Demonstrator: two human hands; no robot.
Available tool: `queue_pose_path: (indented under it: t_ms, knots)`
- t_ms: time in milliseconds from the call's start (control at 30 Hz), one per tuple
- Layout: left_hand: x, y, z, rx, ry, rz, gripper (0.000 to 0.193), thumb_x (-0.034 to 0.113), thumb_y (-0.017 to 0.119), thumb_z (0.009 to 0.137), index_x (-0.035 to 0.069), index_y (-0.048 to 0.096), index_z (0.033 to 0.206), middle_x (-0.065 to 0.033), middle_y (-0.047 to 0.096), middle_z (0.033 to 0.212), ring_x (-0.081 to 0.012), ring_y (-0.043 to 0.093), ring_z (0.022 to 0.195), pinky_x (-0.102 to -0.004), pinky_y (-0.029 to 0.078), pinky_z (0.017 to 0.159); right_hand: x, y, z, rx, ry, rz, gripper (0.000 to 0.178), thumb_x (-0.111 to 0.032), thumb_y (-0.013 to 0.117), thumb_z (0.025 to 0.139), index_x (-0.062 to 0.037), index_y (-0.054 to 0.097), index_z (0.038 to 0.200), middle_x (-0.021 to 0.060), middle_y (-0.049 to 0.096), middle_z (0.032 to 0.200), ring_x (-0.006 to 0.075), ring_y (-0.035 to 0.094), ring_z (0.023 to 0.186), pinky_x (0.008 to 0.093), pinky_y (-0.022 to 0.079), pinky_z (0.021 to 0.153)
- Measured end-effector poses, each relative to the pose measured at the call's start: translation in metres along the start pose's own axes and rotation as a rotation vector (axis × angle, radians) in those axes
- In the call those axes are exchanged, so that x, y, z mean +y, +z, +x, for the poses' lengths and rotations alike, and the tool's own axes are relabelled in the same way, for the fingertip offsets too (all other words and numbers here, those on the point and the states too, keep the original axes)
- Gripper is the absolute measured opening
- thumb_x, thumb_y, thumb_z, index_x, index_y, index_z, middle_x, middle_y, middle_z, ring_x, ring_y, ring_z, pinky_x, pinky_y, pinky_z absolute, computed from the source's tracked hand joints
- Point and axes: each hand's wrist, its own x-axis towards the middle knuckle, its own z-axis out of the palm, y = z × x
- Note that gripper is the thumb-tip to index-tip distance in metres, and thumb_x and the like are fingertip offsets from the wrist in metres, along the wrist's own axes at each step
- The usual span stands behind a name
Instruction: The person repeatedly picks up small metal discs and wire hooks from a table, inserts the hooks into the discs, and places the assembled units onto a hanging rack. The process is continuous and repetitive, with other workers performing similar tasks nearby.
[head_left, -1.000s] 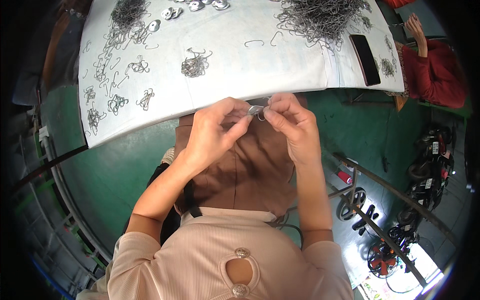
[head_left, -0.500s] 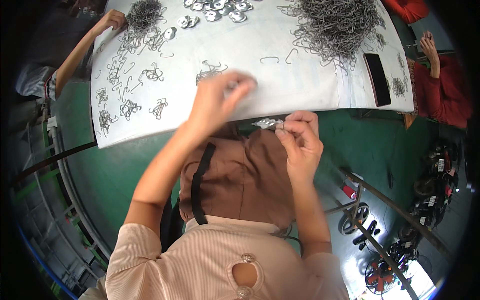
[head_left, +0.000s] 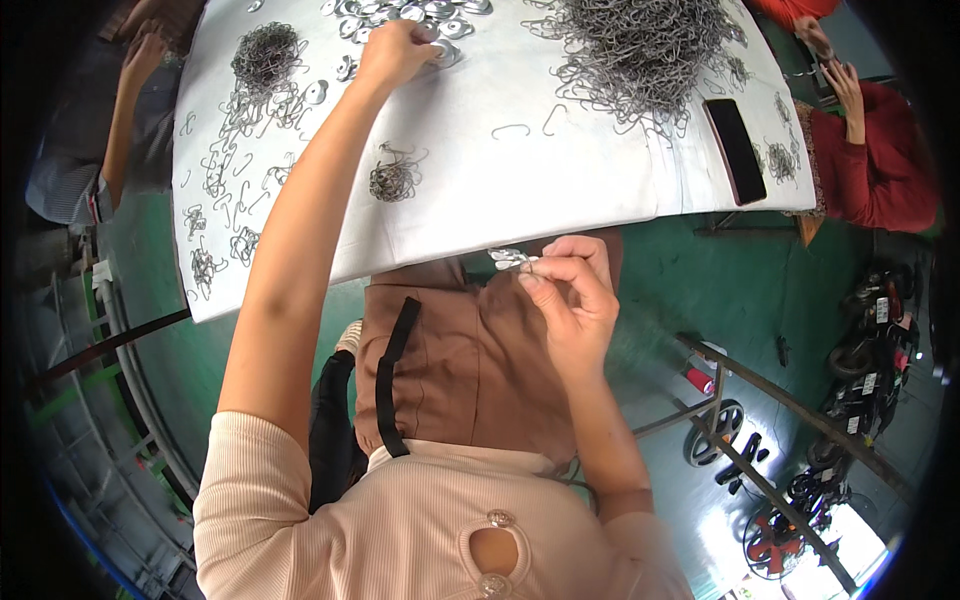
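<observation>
Over a green floor (head_left: 150, 265), faces a white worktop (head_left: 490, 180), with a metal rail (head_left: 790, 408) and a fan (head_left: 770, 545) off to the lower right. Has company on both sides: at the left edge a co-worker's forearm (head_left: 122, 140), at the right edge another co-worker's red sleeve (head_left: 888, 150). Stretches the left hand (head_left: 398, 52) out to the far part of the worktop, down among the rounded silvery metal pieces (head_left: 455, 28), with bent fingers; impossible to say from this view if gripping one or merely touching. Holds the right hand (head_left: 580, 292) just off the near edge, above a brown-clad lap (head_left: 430, 370), with thumb and fingers pinched on a small cluster of silvery pieces (head_left: 508, 258). Keeps dark wire hooks in a large heap (head_left: 650, 60) at upper right, in a smaller round heap (head_left: 265, 55) at upper left and in a little pile (head_left: 396, 178) near the middle. Includes also a dark phone (head_left: 735, 150), lying flat below the large heap's right side.
</observation>
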Motion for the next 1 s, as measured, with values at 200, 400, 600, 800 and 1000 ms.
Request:
queue_pose_path:
  t_ms: [200,400,600,800,1000]
  knots:
    - [-0.007,-0.005,-0.063,0.118,-0.040,-0.226,0.028,0.015,0.071,0.079,0.001,0.067,0.103,-0.0084,0.070,0.084,-0.0130,0.065,0.070,-0.0260,0.051,0.066,0.008,0.003,0.000,-0.006,0.063,0.022,0.009,-0.003,0.073,0.077,-0.0031,0.067,0.083,0.0047,0.054,0.092,0.0163,0.054,0.085,0.0275,0.044,0.076]
    - [0.039,-0.019,-0.156,-0.138,-0.018,-0.665,0.024,0.012,0.069,0.082,0.000,0.066,0.103,-0.0024,0.067,0.081,-0.0068,0.057,0.066,-0.0208,0.046,0.063,0.016,0.007,-0.002,-0.005,0.063,0.031,0.009,-0.005,0.073,0.077,-0.0035,0.068,0.084,0.0040,0.053,0.091,0.0167,0.053,0.085,0.0284,0.044,0.077]
    - [0.076,-0.021,-0.221,-0.215,0.001,-0.805,0.024,0.006,0.069,0.081,0.001,0.065,0.104,-0.0023,0.066,0.082,-0.0076,0.059,0.072,-0.0221,0.048,0.068,0.011,0.012,-0.004,-0.002,0.060,-0.014,0.009,-0.004,0.073,0.077,-0.0026,0.067,0.084,0.0036,0.053,0.091,0.0147,0.053,0.081,0.0267,0.044,0.073]
    - [0.081,-0.026,-0.233,-0.210,0.043,-0.799,0.023,0.002,0.068,0.080,0.000,0.064,0.103,-0.0036,0.065,0.081,-0.0092,0.060,0.074,-0.0240,0.050,0.069,0.016,0.008,-0.001,-0.121,0.102,-0.040,0.008,-0.005,0.070,0.080,-0.0023,0.066,0.087,0.0030,0.056,0.093,0.0124,0.054,0.081,0.0242,0.044,0.070]
    - [0.076,-0.030,-0.241,-0.247,-0.043,-0.825,0.023,0.000,0.066,0.081,-0.001,0.064,0.103,-0.0041,0.065,0.082,-0.0084,0.059,0.072,-0.0226,0.049,0.066,0.023,-0.019,0.068,-0.286,0.138,-0.212,0.014,-0.015,0.065,0.084,-0.0033,0.067,0.092,0.0067,0.062,0.085,0.0189,0.060,0.080,0.0296,0.047,0.071]
